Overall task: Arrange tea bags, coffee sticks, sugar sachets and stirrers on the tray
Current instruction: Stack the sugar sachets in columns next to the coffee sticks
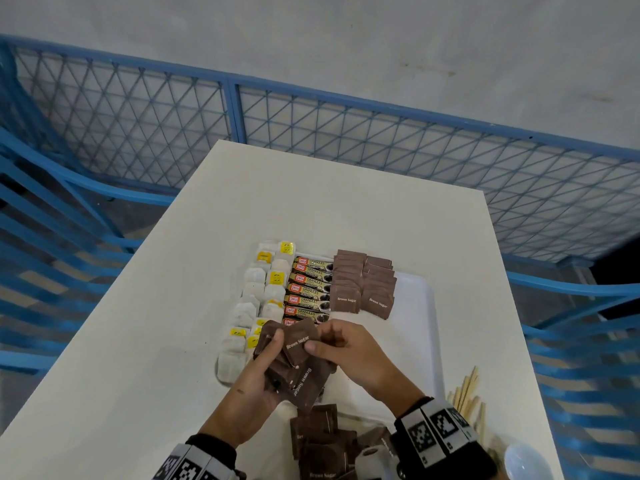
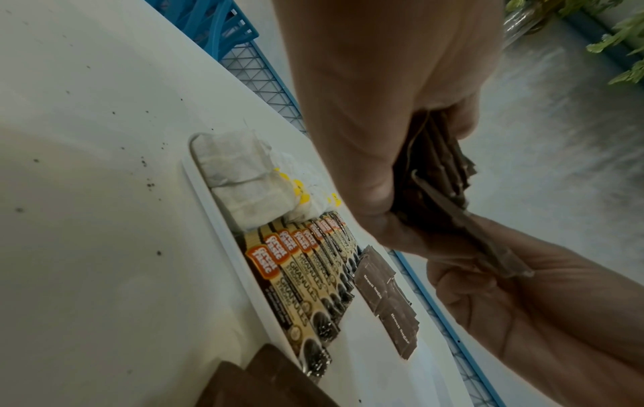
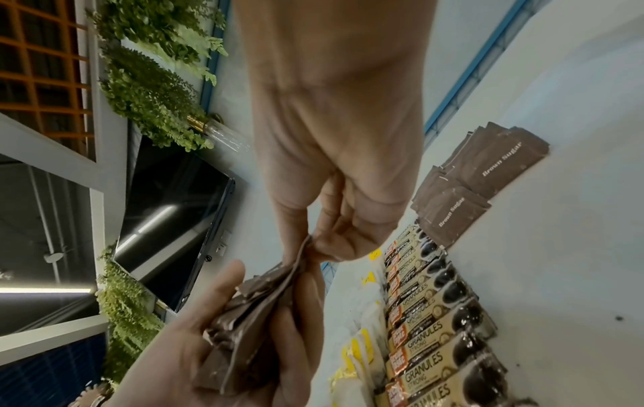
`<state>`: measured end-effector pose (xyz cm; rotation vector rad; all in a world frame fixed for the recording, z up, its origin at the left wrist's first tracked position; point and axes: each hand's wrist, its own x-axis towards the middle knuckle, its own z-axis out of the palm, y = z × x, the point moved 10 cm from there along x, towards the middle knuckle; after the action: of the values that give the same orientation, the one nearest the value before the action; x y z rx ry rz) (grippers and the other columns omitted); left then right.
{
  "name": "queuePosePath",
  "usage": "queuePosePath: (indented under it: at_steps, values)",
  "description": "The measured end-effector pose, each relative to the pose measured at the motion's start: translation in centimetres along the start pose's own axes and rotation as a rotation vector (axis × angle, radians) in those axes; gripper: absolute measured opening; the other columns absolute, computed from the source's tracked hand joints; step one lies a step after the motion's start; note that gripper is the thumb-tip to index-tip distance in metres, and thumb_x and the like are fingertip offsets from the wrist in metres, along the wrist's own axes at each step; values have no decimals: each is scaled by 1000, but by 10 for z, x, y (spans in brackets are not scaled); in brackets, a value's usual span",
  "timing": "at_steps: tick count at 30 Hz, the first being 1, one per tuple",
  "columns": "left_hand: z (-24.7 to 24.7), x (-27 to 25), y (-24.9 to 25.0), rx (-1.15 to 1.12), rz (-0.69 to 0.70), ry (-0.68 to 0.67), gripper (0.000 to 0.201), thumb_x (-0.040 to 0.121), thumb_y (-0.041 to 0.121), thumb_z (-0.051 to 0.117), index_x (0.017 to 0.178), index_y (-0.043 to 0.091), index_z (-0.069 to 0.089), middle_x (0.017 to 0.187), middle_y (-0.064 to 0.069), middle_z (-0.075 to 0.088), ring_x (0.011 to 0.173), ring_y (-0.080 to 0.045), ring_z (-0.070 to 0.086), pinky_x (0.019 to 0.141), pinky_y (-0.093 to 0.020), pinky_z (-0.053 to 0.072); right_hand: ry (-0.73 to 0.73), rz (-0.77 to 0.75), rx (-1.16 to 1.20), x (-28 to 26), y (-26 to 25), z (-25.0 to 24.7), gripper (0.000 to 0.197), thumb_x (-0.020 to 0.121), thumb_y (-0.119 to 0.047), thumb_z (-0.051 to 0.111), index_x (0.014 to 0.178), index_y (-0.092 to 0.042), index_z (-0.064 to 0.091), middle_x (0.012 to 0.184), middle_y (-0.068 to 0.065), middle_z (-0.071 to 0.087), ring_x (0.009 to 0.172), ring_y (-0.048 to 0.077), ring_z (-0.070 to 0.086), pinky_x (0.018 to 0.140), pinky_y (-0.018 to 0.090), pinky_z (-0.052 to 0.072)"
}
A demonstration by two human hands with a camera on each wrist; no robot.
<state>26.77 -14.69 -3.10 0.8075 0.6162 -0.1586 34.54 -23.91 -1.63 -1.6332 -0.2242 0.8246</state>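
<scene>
My left hand grips a fanned bunch of brown sugar sachets above the near part of the white tray. My right hand pinches the top sachet of that bunch between thumb and fingers. On the tray lie two columns of tea bags at the left, a column of coffee sticks in the middle and two overlapping rows of sugar sachets to their right. In the wrist views the held sachets sit between both hands, with the coffee sticks below.
A loose pile of sugar sachets lies on the white table near me. Wooden stirrers lie right of the tray, and a white bowl sits at the near right corner. Blue mesh fencing surrounds the table.
</scene>
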Motion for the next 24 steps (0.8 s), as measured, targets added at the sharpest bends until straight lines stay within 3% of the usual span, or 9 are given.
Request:
queuePosePath:
  at_steps: [3,6,8,11,14,18,21,24]
  values:
    - [-4,2,-3,27,-10,36,25,93,19,47,109,10,64,101,-14,71,100,-29,62,81,-42,50,-11,34,2,0,5,-4,8,86,-8,64,93,-8,62,83,6,66,63,6,60,55,15,47]
    - [-10,4,-3,70,-1,66,19,93,10,48,100,9,65,96,-18,66,92,-29,60,81,-41,47,2,66,110,1,10,-11,7,88,-1,59,92,-6,62,82,9,66,63,8,63,62,17,53]
    - [-16,6,-2,74,6,105,17,92,8,49,95,10,66,84,-13,69,85,-27,61,78,-41,47,92,69,217,5,16,-27,11,87,3,57,96,0,62,88,13,67,70,14,67,69,20,56]
    - [-21,7,-3,84,5,134,18,91,8,51,104,9,63,89,-14,68,89,-29,60,90,-49,45,277,64,347,13,28,-59,15,86,10,54,101,10,60,98,20,63,80,23,67,71,20,57]
    - [-21,6,-3,89,1,132,17,92,8,51,101,12,64,88,-13,69,92,-30,60,95,-53,42,423,108,201,20,40,-85,8,86,7,58,85,0,62,83,14,65,71,20,65,61,18,55]
    - [-21,6,-3,112,-11,125,23,93,12,50,112,7,62,94,-16,69,91,-30,62,82,-44,49,552,171,-139,32,51,-110,15,80,-7,70,74,-15,59,68,1,62,64,13,59,64,21,44]
    - [-21,6,-2,140,-4,103,22,93,13,49,110,9,63,91,-14,70,86,-27,64,70,-36,51,591,190,-230,40,56,-117,13,78,-12,73,78,-14,60,71,-1,61,69,14,57,61,17,41]
    - [-22,5,0,142,7,105,20,93,12,49,107,11,63,86,-11,72,83,-25,65,67,-34,51,626,182,-245,45,56,-119,16,76,-14,75,87,-8,65,81,0,63,79,14,57,62,15,41]
